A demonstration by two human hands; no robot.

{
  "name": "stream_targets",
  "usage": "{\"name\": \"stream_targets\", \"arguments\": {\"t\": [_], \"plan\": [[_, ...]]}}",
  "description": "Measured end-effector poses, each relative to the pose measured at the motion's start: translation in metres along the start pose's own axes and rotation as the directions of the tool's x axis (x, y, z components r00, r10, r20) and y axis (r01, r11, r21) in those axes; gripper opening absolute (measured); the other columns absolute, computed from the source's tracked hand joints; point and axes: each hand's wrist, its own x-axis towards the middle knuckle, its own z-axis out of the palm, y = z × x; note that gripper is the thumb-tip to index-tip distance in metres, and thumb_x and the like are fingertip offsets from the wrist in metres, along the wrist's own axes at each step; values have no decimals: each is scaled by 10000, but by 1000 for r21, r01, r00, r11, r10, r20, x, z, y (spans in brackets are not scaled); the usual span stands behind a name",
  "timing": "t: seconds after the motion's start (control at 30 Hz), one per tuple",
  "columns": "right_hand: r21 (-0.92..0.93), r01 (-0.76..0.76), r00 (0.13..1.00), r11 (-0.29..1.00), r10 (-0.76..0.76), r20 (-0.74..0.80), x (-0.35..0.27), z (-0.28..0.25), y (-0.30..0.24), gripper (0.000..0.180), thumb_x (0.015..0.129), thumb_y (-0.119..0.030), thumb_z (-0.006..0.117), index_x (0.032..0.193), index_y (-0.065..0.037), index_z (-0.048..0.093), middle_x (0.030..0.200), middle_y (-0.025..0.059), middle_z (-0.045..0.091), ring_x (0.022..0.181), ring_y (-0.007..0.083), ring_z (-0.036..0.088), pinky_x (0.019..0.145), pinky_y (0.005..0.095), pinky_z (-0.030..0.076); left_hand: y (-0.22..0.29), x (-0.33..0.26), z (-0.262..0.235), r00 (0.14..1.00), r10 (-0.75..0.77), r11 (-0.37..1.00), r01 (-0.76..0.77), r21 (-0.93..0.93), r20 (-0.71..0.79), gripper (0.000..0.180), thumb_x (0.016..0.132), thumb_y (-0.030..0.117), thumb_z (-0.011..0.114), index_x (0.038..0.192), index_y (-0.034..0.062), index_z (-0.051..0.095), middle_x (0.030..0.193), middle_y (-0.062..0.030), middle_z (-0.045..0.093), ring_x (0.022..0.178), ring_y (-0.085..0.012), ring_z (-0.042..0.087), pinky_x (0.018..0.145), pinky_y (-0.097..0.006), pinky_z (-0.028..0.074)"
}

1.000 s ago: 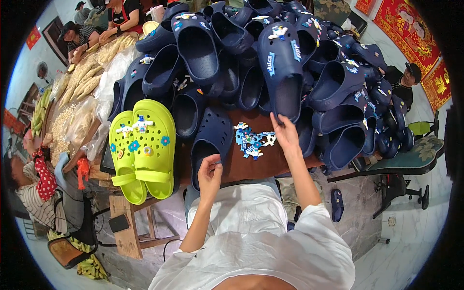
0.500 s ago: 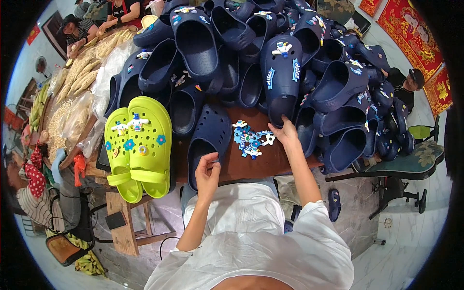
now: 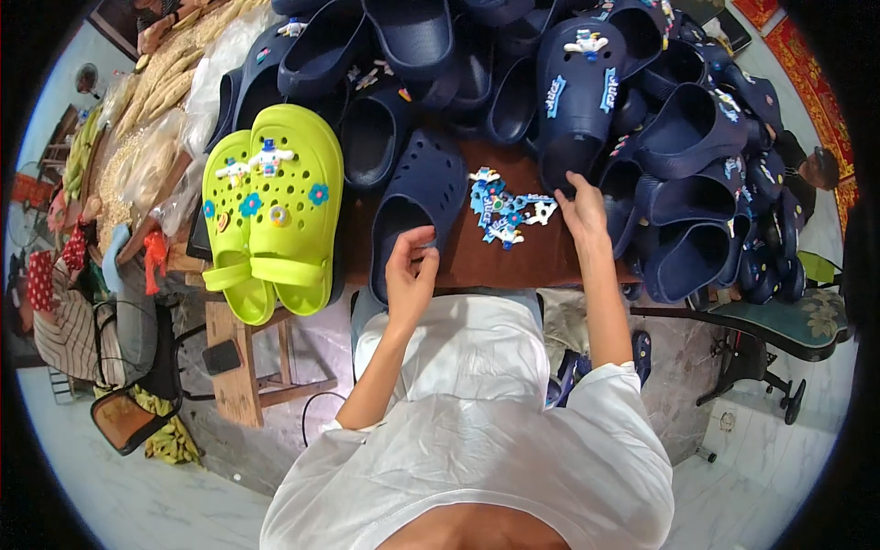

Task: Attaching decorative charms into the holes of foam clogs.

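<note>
A navy clog without charms (image 3: 423, 179) lies on the brown tabletop in front of me. My left hand (image 3: 412, 275) is over its near right rim, fingers loosely curled with a gap to the thumb, and nothing shows between them. My right hand (image 3: 587, 215) pinches the heel end of a navy clog with charms (image 3: 577, 101), which carries a white character charm and two blue lettered ones. Between the hands is a small pile of blue and white shoe charms (image 3: 502, 213). A pair of lime green clogs (image 3: 291, 202), decorated with character and flower charms, stands at the left.
Many navy clogs (image 3: 408, 41) are heaped across the back and right of the table. At far left, corn kernels and cobs (image 3: 158, 101) cover another surface beside plastic bags. A wooden stool (image 3: 236, 367) with a phone stands at lower left, a dark padded seat (image 3: 788, 316) at right.
The view has tilted down and shifted left, so the table things sit higher and further right. Both hands keep nearly the same places beside the clogs.
</note>
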Motion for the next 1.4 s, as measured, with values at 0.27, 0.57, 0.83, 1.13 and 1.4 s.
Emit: {"name": "stream_targets", "arguments": {"t": [0.27,0.57,0.83,1.13,1.4], "plan": [[-561,577,795,594,-565,219,-62,-20,59,429,893,-66,549,1299,33,453,1216,175,534,1170,277,502,996,365,386,-1,0,-4,999,-23,999,24,29,-40,301,887,13,585,1187,23,572,1120,-81,615,922,-97,568,760,-216,468],[-608,793,578,38,-359,732,-53,27,54,397,916,-70,514,1306,1,485,1311,203,493,1263,387,436,1054,440,356,-2,6,11,1000,-21,993,21,117,2,545,835,32,634,1343,-40,454,1245,-179,567,1084,-212,577,948,-332,463],[-519,817,508,-250,-114,854,-18,60,75,386,967,-198,475,1306,-16,509,1389,195,465,1326,382,394,1102,530,267,-12,22,15,1000,7,1000,-7,-23,10,537,861,37,629,1344,-89,430,1264,-160,556,1176,-218,546,1008,-317,418],[-533,846,513,-25,-235,826,-30,37,46,284,949,-102,488,1201,-12,583,1186,180,593,1135,360,541,1003,484,380,13,48,18,984,-173,920,179,-348,50,447,899,9,547,1332,-64,458,1333,-111,535,1210,-167,511,1054,-286,354],[-655,741,667,150,-278,691,-26,37,22,183,927,-109,542,1041,-20,656,1006,168,642,948,345,624,813,421,486,12,9,18,990,-136,965,125,-232,-30,413,917,9,476,1317,-90,443,1332,-144,522,1233,-200,485,1074,-288,313]]}}
